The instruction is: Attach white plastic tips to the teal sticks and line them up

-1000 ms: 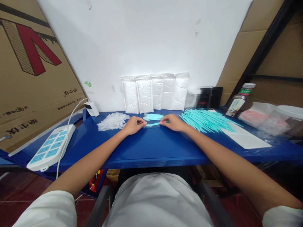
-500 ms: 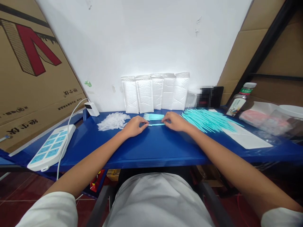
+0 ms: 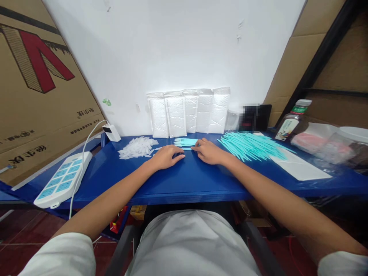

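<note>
My right hand (image 3: 209, 151) pinches the right end of a thin turquoise stick (image 3: 187, 148) close to the blue table. The stick lies crosswise, just in front of a small row of similar turquoise sticks (image 3: 186, 142) with slim pale left ends. At the stick's left end is my left hand (image 3: 167, 157), thumb and fingers apart, with nothing visible between them. Beyond that hand, to the left, sits a heap of small translucent white pieces (image 3: 137, 147), perhaps caps or sleeves. A large loose pile of turquoise sticks (image 3: 250, 145) spreads to the right of my right hand.
Several white padded envelopes (image 3: 186, 113) lean against the wall. On the left are a power strip (image 3: 63, 178), its cable and a white adapter (image 3: 112, 132). A bottle (image 3: 291, 120), clear tubs and a white sheet (image 3: 301, 166) occupy the right of the blue table (image 3: 184, 182).
My left thumb and fingers have parted from the stick's left end. My right hand has shifted slightly left, and the stick now lies nearer the row.
</note>
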The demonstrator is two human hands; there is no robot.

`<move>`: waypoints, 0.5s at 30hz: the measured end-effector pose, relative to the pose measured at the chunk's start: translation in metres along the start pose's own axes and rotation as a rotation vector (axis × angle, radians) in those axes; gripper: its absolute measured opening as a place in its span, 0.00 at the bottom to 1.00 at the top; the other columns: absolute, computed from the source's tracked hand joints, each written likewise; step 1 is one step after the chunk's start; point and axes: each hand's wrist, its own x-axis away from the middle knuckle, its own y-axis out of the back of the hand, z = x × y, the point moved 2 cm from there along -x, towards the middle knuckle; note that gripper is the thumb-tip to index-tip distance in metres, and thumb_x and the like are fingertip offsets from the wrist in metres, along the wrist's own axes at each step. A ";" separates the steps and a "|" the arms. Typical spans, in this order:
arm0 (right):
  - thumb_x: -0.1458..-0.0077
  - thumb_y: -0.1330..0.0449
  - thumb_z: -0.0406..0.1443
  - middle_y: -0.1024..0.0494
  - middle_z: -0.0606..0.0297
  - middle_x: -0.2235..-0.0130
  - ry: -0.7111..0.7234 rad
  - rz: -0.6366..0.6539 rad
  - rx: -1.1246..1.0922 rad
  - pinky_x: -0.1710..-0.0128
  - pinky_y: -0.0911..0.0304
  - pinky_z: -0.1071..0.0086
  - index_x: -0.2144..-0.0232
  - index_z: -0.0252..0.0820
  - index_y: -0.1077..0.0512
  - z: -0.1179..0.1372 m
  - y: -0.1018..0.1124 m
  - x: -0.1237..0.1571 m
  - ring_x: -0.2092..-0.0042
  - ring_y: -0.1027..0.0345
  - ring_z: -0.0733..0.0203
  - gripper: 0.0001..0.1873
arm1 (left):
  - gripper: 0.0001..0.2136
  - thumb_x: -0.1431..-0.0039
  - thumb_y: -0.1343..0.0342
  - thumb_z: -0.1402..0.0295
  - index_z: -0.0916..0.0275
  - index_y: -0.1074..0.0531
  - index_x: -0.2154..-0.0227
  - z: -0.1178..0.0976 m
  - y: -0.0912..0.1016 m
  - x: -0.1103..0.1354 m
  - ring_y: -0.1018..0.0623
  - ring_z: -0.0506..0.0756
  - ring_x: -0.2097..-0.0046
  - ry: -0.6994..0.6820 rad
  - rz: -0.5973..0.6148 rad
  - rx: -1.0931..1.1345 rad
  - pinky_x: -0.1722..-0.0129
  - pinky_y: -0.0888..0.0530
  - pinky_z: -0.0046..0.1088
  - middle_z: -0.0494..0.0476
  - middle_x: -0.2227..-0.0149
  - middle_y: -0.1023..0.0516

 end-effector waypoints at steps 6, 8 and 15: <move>0.30 0.51 0.35 0.35 0.41 0.34 -0.081 0.029 0.130 0.43 0.42 0.48 0.28 0.44 0.36 0.006 -0.004 0.000 0.38 0.42 0.36 0.30 | 0.27 0.32 0.46 0.45 0.56 0.24 0.39 0.002 -0.004 0.001 0.26 0.67 0.36 0.000 0.087 0.017 0.35 0.33 0.43 0.63 0.36 0.24; 0.30 0.51 0.35 0.36 0.42 0.33 -0.087 0.030 0.141 0.43 0.42 0.49 0.28 0.44 0.37 0.007 -0.004 0.000 0.37 0.42 0.36 0.30 | 0.29 0.32 0.47 0.44 0.57 0.26 0.38 0.003 -0.004 0.002 0.28 0.67 0.35 0.012 0.096 0.019 0.34 0.34 0.43 0.64 0.35 0.26; 0.29 0.53 0.36 0.37 0.40 0.32 -0.108 0.031 0.166 0.44 0.42 0.48 0.28 0.41 0.37 0.001 -0.008 -0.002 0.37 0.43 0.35 0.30 | 0.24 0.30 0.48 0.48 0.57 0.24 0.41 0.005 -0.003 0.000 0.26 0.67 0.38 -0.004 0.029 0.002 0.37 0.33 0.43 0.64 0.39 0.23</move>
